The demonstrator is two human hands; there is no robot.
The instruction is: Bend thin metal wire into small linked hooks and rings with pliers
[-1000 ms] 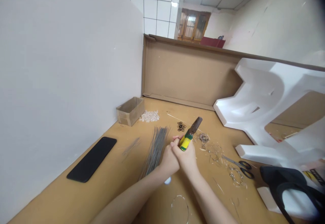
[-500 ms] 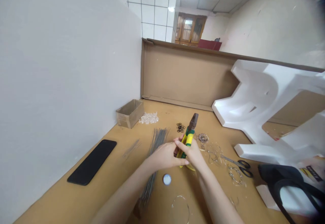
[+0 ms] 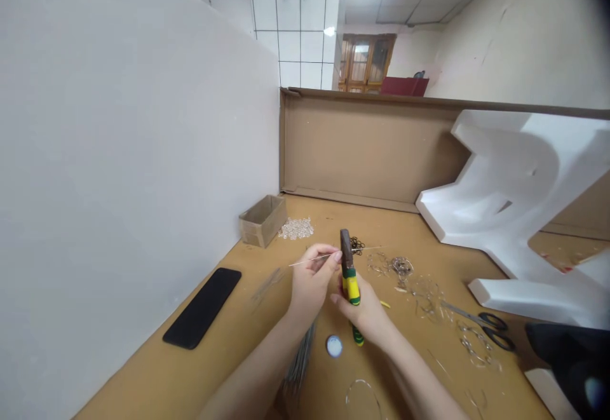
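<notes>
My right hand (image 3: pixel 362 309) grips a pair of pliers (image 3: pixel 351 288) by its yellow and green handles, the dark jaws pointing up and away. Between thumb and fingers, my left hand (image 3: pixel 312 280) pinches a thin wire (image 3: pixel 309 260). It runs sideways past the plier jaws and shows again on their right side. Whether the jaws bite on the wire I cannot tell. Below my left forearm lies a bundle of straight grey wires (image 3: pixel 301 359), partly hidden. A small round blue-and-white disc (image 3: pixel 334 345) lies between my forearms. Small black rings (image 3: pixel 356 246) are just behind the jaws.
A cardboard box (image 3: pixel 263 220) stands at the left beside a pile of clear beads (image 3: pixel 296 228). A black phone (image 3: pixel 203 309) lies nearer. To the right are tangled wire loops (image 3: pixel 401 269), scissors (image 3: pixel 495 330) and white foam packing (image 3: pixel 500 172). A wire ring (image 3: pixel 363 382) lies in front.
My left hand has come away from the pliers and now holds a wire at the jaws. The pliers have turned more upright. The whole view has shifted slightly.
</notes>
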